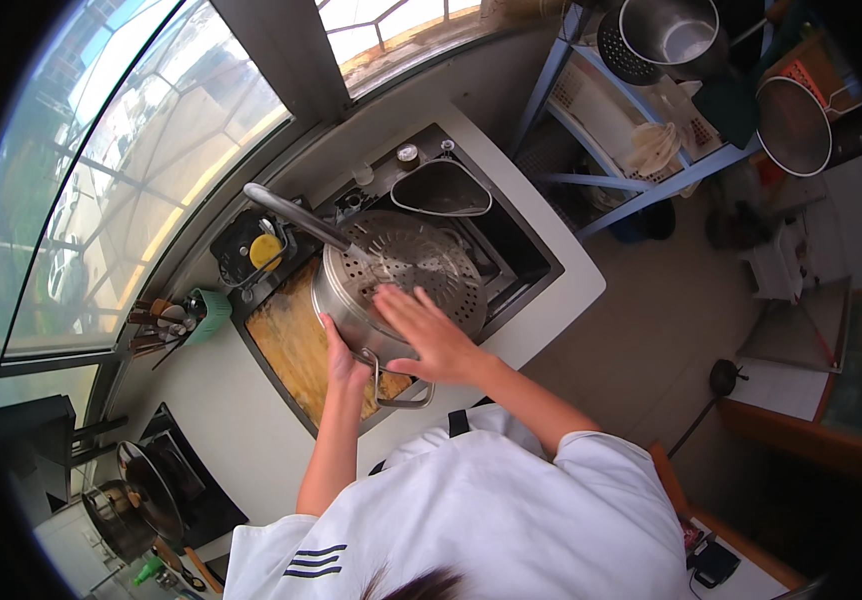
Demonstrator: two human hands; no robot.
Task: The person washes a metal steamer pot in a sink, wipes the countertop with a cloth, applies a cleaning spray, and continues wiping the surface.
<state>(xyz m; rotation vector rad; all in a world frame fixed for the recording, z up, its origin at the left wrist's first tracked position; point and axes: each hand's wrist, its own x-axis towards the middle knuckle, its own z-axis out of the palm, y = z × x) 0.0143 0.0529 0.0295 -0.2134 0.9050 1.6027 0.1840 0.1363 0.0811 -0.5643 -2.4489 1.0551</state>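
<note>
A stainless-steel steamer pot (371, 315) is tipped over the sink (528, 281), its perforated base (431, 262) facing up. Water runs from the curved faucet (299, 214) onto the holes. My left hand (344, 360) holds the pot's side, thumb along the wall, beside a wire loop handle (404, 405); its other fingers are mostly hidden. Stretched flat over the near part of the base, my right hand (434, 341) has its fingers extended and appears to touch the wet metal. A stained wooden cutting board (284, 322) lies under the pot's left side.
Behind the pot is a dark sink basket (442, 187). A yellow round item (266, 252) sits near the faucet. At left, a green utensil holder (209, 319) stands by the window. A blue rack (618, 210) with cookware is at right. Lidded pans (149, 491) sit lower left.
</note>
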